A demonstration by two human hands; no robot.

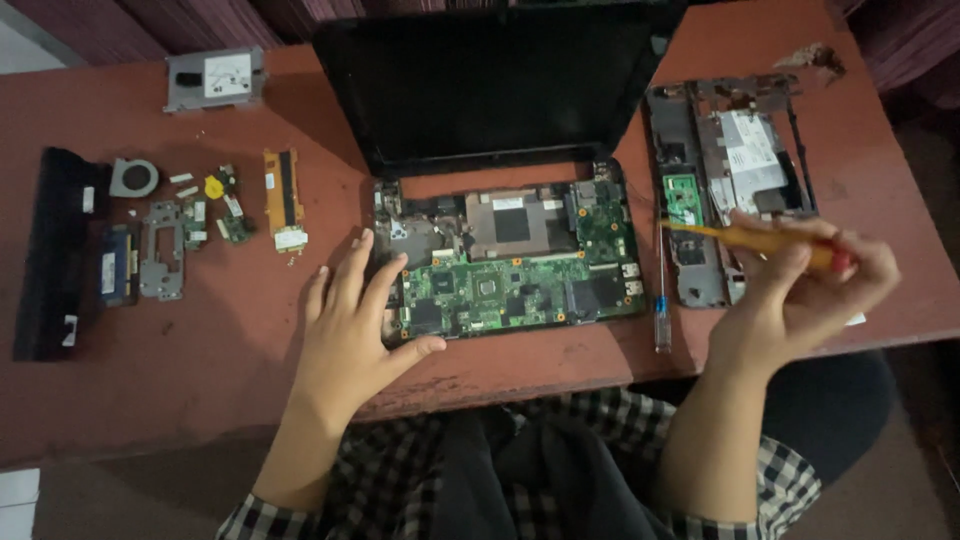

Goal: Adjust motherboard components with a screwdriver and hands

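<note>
While left hand (352, 325) rests flat, fingers apart, steadying the green motherboard (510, 270), right hand (800, 285) fingers clamp the yellow screwdriver (745, 238); probably best kept upright on screws.

A worn reddish-brown wooden table (250, 340) carries an opened black laptop (500, 90) at the middle of its far edge, the bare green circuit board (510, 275) in the laptop's base reaching toward the near edge. Toward the left edge lie a long black battery bar (55, 250), a small round grey fan (133, 177), a grey metal bracket (162, 250), a yellow-and-black ribbon strip (284, 198) and, at the far left corner, a silver drive caddy (215, 78). Near the right edge rests a grey plastic laptop shell (735, 180), with a thin blue-handled screwdriver (661, 300) just beside it by the near edge.
</note>
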